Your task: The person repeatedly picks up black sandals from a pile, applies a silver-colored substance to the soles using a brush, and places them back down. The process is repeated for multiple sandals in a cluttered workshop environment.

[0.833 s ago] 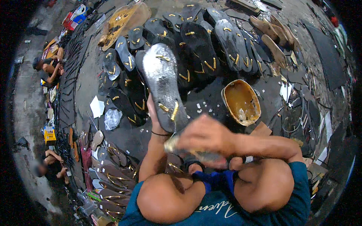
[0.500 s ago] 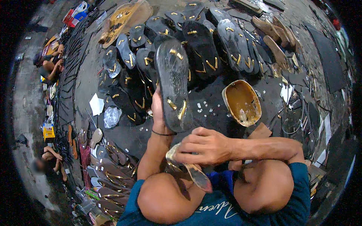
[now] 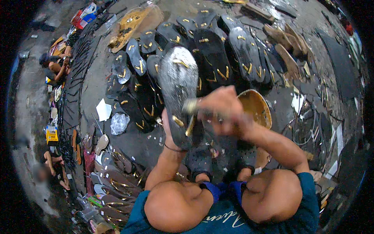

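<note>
My left hand (image 3: 166, 123) is closed around the edge of a black sandal sole (image 3: 178, 84), held up with its underside showing. Gold strap ends lie across that underside, and its upper part shines wet and whitish. Blurred by motion, my right hand (image 3: 222, 111) grips a brush (image 3: 190, 105) whose pale bristle end is at the sole's right edge. The brush handle is mostly hidden by the hand. Just beyond the right hand stands a bowl (image 3: 269, 117) of amber-brown liquid, partly covered by the hand.
Many black soles with gold strap ends (image 3: 212, 54) lie in rows ahead. Finished-looking sandals (image 3: 117, 187) are piled at lower left. A crumpled plastic bag (image 3: 119, 123), wooden foot forms (image 3: 287, 60) and scraps lie around. Two people sit at far left.
My right hand with the brush has moved up and away from my lap to the sole's right edge. The sole's upper part looks shinier and whiter.
</note>
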### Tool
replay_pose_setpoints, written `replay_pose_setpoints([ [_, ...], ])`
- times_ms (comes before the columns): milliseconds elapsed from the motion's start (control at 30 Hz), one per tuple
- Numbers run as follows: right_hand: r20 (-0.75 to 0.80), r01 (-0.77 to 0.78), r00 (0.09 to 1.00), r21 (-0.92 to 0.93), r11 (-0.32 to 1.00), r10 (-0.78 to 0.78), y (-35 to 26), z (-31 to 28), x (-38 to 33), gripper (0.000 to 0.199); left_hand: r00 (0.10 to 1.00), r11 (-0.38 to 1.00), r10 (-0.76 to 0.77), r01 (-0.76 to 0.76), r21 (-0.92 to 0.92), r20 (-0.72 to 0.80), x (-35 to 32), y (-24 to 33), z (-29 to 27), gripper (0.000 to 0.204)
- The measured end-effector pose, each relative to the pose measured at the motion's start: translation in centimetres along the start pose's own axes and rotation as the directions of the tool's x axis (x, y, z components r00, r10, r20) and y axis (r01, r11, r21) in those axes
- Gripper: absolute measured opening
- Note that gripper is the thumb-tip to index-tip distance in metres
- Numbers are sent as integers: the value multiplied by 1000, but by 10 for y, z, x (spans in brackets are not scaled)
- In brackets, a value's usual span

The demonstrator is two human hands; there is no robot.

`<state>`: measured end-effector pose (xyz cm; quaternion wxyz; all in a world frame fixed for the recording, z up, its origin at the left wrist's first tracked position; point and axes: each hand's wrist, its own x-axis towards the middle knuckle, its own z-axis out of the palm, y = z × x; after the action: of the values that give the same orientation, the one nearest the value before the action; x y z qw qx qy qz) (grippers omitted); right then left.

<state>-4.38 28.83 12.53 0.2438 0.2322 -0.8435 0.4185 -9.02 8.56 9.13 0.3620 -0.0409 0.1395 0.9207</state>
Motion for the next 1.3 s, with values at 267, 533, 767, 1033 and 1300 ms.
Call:
replay_pose_setpoints([
  [267, -330, -546, 781, 51, 836, 530, 57, 6, -43, 20, 859, 884, 389, -246, 399, -332, 20, 36, 5, 37],
  [533, -95, -684, 729, -86, 724, 678, -15, 15, -127, 19, 952, 901, 187, -69, 429, -241, 106, 106, -2, 34],
  [767, -134, -676, 737, -182, 714, 663, -3, 5, -124, 25, 859, 879, 402, -264, 398, -317, 174, 133, -21, 30],
  [1033, -237, -774, 621, -336, 537, 747, 33, -55, -141, 31, 800, 701, 434, -11, 713, -415, -72, -5, -110, 37],
  [1300, -239, -718, 592, -591, 368, 770, 39, -50, -146, 47, 319, 171, 921, 187, 967, -224, -257, 10, -41, 35],
])
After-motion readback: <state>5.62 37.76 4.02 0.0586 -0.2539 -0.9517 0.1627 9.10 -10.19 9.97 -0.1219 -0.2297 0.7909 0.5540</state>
